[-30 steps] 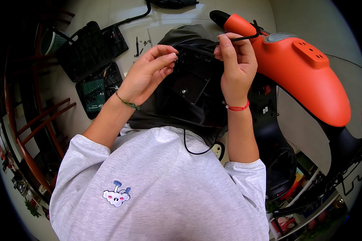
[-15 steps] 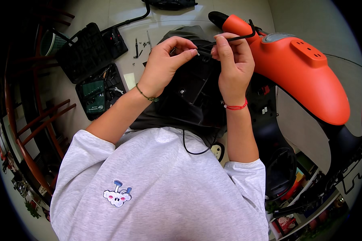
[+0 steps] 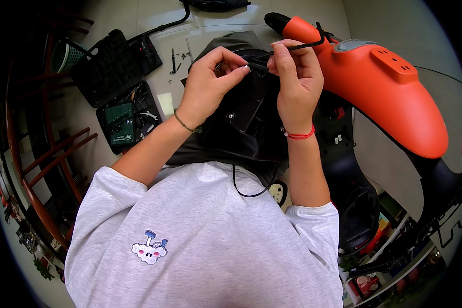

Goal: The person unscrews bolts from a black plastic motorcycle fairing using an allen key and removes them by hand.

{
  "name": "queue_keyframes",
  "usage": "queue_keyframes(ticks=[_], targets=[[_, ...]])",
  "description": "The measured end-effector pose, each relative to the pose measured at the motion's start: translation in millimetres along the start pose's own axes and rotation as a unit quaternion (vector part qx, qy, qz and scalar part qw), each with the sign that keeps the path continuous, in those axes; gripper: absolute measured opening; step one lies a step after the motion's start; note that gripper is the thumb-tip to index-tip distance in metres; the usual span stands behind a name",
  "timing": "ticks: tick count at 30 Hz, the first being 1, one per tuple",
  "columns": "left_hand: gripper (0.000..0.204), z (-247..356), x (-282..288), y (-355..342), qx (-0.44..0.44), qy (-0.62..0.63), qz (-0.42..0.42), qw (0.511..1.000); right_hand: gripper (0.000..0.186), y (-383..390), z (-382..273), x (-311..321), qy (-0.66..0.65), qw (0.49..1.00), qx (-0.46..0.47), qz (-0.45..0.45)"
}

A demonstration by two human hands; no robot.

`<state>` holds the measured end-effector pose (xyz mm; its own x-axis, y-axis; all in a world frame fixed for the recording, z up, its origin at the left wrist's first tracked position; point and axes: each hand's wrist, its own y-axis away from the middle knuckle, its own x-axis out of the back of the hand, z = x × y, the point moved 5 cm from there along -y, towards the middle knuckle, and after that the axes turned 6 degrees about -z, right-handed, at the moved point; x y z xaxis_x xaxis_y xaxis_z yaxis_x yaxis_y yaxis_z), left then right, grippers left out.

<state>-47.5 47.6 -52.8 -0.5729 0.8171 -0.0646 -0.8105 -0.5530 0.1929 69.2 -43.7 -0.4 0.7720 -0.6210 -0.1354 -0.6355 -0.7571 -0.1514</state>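
Note:
In my right hand (image 3: 296, 84) a black L-shaped hex key (image 3: 306, 45) is pinched between thumb and fingers, its bent end pointing up at the right. My left hand (image 3: 214, 82) pinches a small silvery piece (image 3: 248, 67) at the fingertips; too little of it shows to tell its kind. Below both hands a black plastic housing (image 3: 236, 133) lies on my lap. A shiny screw head (image 3: 230, 116) sits in its face, and a round hole (image 3: 261, 74) shows near its far edge. A black cable (image 3: 251, 196) loops from it toward me.
An opened black toolbox (image 3: 101, 69) with a green bit set (image 3: 121, 123) lies on the floor at left. Several screws and a screwdriver (image 3: 173, 60) lie beyond it. A large orange body shell (image 3: 382, 95) stands close at right. Wooden chair rails (image 3: 56, 154) line the left.
Both hands have shifted very slightly, the left fingertips a little leftward with the silvery piece. The right hand keeps its hold on the hex key.

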Motion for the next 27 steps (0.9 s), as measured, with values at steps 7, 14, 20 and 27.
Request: queue_keyframes(ticks=[7, 14, 20, 27], targets=[[0.01, 1, 1, 0, -0.013, 0.044, -0.007, 0.999, 0.012, 0, -1, 0, 0.02, 1.0, -0.003, -0.006], [0.017, 4, 0, 1, -0.035, -0.01, -0.009, 0.999, 0.014, -25, -5, -5, 0.229, 0.963, 0.03, -0.137], [0.021, 3, 1, 1, -0.007, 0.047, -0.034, 0.998, 0.016, -32, 0, -16, 0.246, 0.943, 0.005, -0.225], [0.022, 1, 4, 2, 0.023, 0.065, -0.049, 0.996, 0.019, -34, 5, -10, 0.23, 0.939, -0.019, -0.254]])
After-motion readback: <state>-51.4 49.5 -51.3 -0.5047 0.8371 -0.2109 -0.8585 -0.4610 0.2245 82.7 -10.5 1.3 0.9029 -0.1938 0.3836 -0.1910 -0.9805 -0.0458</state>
